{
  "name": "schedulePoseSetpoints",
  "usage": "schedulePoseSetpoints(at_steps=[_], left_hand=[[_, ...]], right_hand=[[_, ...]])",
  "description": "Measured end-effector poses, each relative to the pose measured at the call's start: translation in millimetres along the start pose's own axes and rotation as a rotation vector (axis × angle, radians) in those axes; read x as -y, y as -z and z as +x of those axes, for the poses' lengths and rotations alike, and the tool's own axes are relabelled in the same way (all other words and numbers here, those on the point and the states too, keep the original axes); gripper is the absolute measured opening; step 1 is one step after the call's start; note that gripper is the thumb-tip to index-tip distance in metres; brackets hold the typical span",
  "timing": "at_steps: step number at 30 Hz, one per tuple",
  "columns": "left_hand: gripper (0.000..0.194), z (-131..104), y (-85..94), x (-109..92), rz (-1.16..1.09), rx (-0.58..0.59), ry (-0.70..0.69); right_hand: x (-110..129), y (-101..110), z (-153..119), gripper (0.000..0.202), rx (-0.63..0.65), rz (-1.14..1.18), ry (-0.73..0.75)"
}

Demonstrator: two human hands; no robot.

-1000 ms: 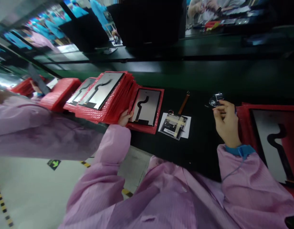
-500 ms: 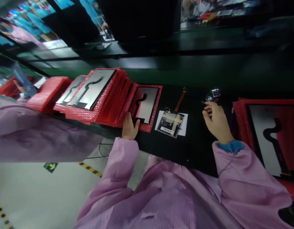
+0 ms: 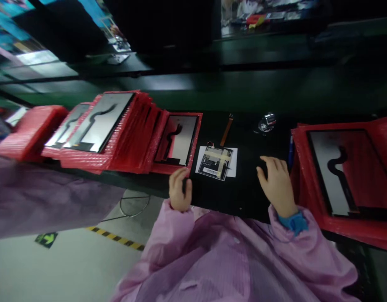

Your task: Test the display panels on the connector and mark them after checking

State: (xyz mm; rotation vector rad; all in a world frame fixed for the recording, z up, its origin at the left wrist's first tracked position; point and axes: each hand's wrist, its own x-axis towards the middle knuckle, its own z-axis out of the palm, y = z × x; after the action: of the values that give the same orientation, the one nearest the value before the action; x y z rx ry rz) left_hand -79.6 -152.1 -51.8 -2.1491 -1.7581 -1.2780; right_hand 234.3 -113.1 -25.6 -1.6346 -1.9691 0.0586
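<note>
My left hand (image 3: 180,190) is open at the table's front edge, fingers slightly bent, by the near corner of a display panel (image 3: 187,138) on a red bubble-wrap sleeve (image 3: 196,133). Whether its fingertips touch the sleeve I cannot tell. My right hand (image 3: 277,183) hovers or rests over the black table, open and holding nothing, thumb apart. Between the hands, a circuit board (image 3: 216,161) with strips of tape and a barcode label lies on white paper (image 3: 232,167). An orange-brown flex cable (image 3: 226,132) extends from its far side. Beyond my right hand sits a shiny silver object (image 3: 267,122).
Red sleeves with display panels are stacked at left (image 3: 125,140) and right (image 3: 302,147). A blue pen-like object (image 3: 290,151) lies beside the right stack. Another person's sleeve (image 3: 51,195) reaches in from the left. A dark green ledge (image 3: 180,94) runs behind the table.
My left hand has come off the sleeved display panel toward the table's front edge. My right hand has drawn back from the silver object. The view has shifted to the right.
</note>
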Motion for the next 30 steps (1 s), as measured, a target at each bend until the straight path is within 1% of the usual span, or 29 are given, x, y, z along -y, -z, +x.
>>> schedulePoseSetpoints(at_steps=[2,3,5,7,9,11,13,15,18,21,23,25,26,28,30], left_hand=[[0.027,-10,-10.2,-35,-0.148,0.132,-0.16],[0.029,-14,-15.1,-51,-0.218,0.194,-0.22],[0.031,-20,-24.0,-76,-0.347,0.307,-0.289],[0.033,-23,-31.2,-95,-0.466,0.419,-0.318],[0.034,-25,-37.4,-111,-0.576,0.532,-0.315],[0.034,-25,-43.5,-126,-0.677,0.637,-0.268],[0.035,-24,-50.4,-141,-0.77,0.734,-0.194],[0.035,-21,-58.4,-156,-0.862,0.83,-0.116],[0.036,-14,-71.4,-178,-0.994,0.954,0.016],[0.039,-9,-83.6,-196,-1.13,1.042,0.204],[0.043,-7,-90.9,-208,-1.255,1.08,0.37],[0.052,-4,-98.1,-220,-1.413,1.091,0.568],[0.055,-2,-101.7,-226,-1.489,1.075,0.663],[0.056,2,-108.5,-238,-1.58,0.997,0.807],[0.052,5,-113.7,-245,-1.559,0.894,0.888]], right_hand=[[7,10,-29,0.029,-0.108,-0.084,-0.035],[10,15,-43,0.03,-0.17,-0.132,-0.064],[9,29,-69,0.032,-0.29,-0.247,-0.161],[1,42,-91,0.034,-0.36,-0.35,-0.292],[-11,53,-109,0.036,-0.377,-0.402,-0.396],[-23,59,-123,0.034,-0.376,-0.413,-0.416],[-32,61,-131,0.027,-0.407,-0.41,-0.363],[-36,62,-135,0.019,-0.449,-0.402,-0.318],[-37,64,-137,0.012,-0.515,-0.393,-0.308],[-39,70,-140,0.005,-0.531,-0.387,-0.262],[-39,73,-142,0.001,-0.526,-0.388,-0.218],[-36,74,-143,0.003,-0.512,-0.375,-0.158],[-32,74,-142,0.005,-0.492,-0.354,-0.117],[-20,71,-141,0.011,-0.425,-0.278,-0.015],[-6,69,-139,0.017,-0.357,-0.207,0.063]])
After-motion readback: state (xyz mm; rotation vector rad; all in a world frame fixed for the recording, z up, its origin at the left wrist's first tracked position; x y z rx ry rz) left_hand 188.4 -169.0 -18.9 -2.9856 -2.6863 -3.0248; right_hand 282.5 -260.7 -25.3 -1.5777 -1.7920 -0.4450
